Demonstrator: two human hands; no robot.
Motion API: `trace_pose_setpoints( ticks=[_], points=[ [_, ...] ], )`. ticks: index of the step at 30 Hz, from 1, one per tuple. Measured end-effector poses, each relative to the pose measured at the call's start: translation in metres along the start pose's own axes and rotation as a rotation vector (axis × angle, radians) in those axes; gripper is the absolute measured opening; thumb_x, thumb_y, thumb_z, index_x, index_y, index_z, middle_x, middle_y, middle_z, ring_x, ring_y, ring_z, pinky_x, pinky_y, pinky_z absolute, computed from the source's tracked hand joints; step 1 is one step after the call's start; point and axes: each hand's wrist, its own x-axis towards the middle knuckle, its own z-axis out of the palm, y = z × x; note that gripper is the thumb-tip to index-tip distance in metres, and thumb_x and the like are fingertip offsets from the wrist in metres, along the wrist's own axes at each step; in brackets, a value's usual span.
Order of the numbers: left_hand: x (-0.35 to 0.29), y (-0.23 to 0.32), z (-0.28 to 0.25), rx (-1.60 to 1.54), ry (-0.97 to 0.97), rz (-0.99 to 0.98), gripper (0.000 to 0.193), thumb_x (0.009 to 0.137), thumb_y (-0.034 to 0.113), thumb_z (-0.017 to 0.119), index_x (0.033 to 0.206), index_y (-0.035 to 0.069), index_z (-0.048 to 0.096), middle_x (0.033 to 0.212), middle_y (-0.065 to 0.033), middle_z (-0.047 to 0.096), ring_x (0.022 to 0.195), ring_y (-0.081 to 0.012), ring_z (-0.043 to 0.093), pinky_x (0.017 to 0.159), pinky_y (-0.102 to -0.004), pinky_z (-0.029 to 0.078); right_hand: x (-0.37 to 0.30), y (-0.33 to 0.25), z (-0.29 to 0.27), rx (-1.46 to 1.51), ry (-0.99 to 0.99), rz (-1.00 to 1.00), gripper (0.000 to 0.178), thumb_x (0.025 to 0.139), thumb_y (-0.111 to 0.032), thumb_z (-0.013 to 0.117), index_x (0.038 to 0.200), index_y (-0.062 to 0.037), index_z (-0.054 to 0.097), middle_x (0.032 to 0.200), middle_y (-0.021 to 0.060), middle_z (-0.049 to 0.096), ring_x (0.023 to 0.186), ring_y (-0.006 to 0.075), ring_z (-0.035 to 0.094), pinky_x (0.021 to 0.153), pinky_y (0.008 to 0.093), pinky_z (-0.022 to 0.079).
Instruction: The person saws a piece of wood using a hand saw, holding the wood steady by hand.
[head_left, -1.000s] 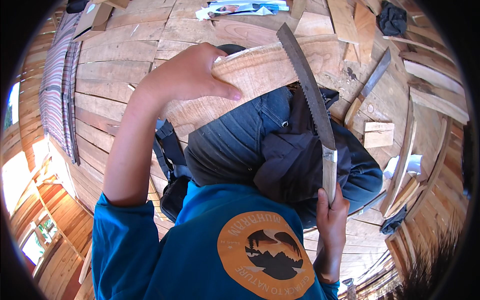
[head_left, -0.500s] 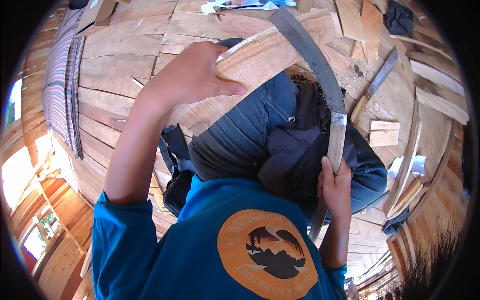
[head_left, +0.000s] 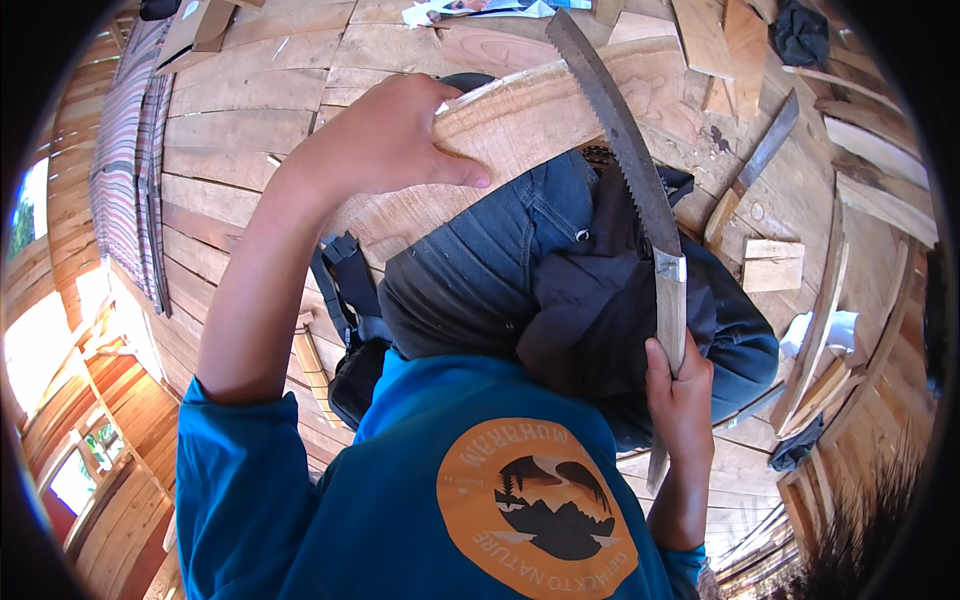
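A light wooden board (head_left: 520, 125) lies aslant across my bent leg in dark jeans. My left hand (head_left: 400, 145) clamps it near its middle, thumb on the upper face and the other fingers out of sight over the far edge. A curved pruning saw (head_left: 632, 150) crosses the board toward its right part, teeth facing left. My right hand (head_left: 682, 385) is wrapped round its pale wooden handle (head_left: 671, 310). Whether the teeth have cut into the wood I cannot tell.
A machete (head_left: 755, 165) with a wooden handle lies on the plank floor to the right, near a small wood block (head_left: 772, 265). Loose boards (head_left: 735, 55) are at the far right. A black strapped bag (head_left: 358, 385) sits by my left side. Striped cloth (head_left: 130, 160) hangs at left.
The saw has moved slightly back toward me, my right hand shifting down and right with it. The board has shifted a little to the right; my left hand still grips it.
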Motion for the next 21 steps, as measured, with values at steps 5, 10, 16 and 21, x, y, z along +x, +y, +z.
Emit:
trace_pose_setpoints(
  ticks=[5, 10, 16, 21],
  points=[
    [0.003, 0.004, -0.002, -0.039, -0.055, 0.008, 0.073, 0.06, 0.043, 0.087, 0.107, -0.01, 0.067, 0.092, -0.0243, 0.07, 0.084, -0.0305, 0.07, 0.08, -0.0335, 0.053, -0.012, -0.006, -0.015, -0.099, 0.03, -0.034, 0.018, 0.094, -0.015, 0.061, 0.101, 0.0021, 0.057, 0.06, 0.0198, 0.053, 0.05, 0.0347, 0.059, 0.048, 0.0359, 0.041],
    [0.002, 0.0, 0.002, -0.01, -0.009, 0.065, 0.068, 0.062, 0.041, 0.087, 0.106, -0.007, 0.068, 0.089, -0.0232, 0.07, 0.08, -0.03, 0.07, 0.078, -0.0333, 0.053, -0.017, -0.018, -0.018, -0.125, 0.019, -0.023, 0.017, 0.094, -0.015, 0.062, 0.098, 0.0018, 0.057, 0.06, 0.0205, 0.053, 0.052, 0.0382, 0.058, 0.047, 0.0365, 0.041],
    [-0.001, -0.009, 0.002, -0.041, 0.039, 0.111, 0.065, 0.063, 0.04, 0.087, 0.106, -0.005, 0.069, 0.091, -0.0225, 0.07, 0.081, -0.0297, 0.07, 0.077, -0.0339, 0.054, 0.005, -0.03, 0.003, -0.044, -0.023, -0.102, 0.019, 0.094, -0.017, 0.061, 0.096, 0.0022, 0.057, 0.063, 0.0222, 0.053, 0.059, 0.0447, 0.057, 0.049, 0.0391, 0.042],
    [-0.001, 0.004, 0.015, 0.088, 0.071, 0.301, 0.057, 0.064, 0.035, 0.087, 0.103, -0.002, 0.07, 0.091, -0.0206, 0.071, 0.082, -0.0323, 0.07, 0.077, -0.0366, 0.054, 0.031, -0.043, 0.02, 0.104, 0.007, -0.057, 0.021, 0.095, -0.019, 0.06, 0.094, 0.0012, 0.057, 0.06, 0.0201, 0.05, 0.056, 0.0411, 0.055, 0.051, 0.039, 0.042]
  ],
)
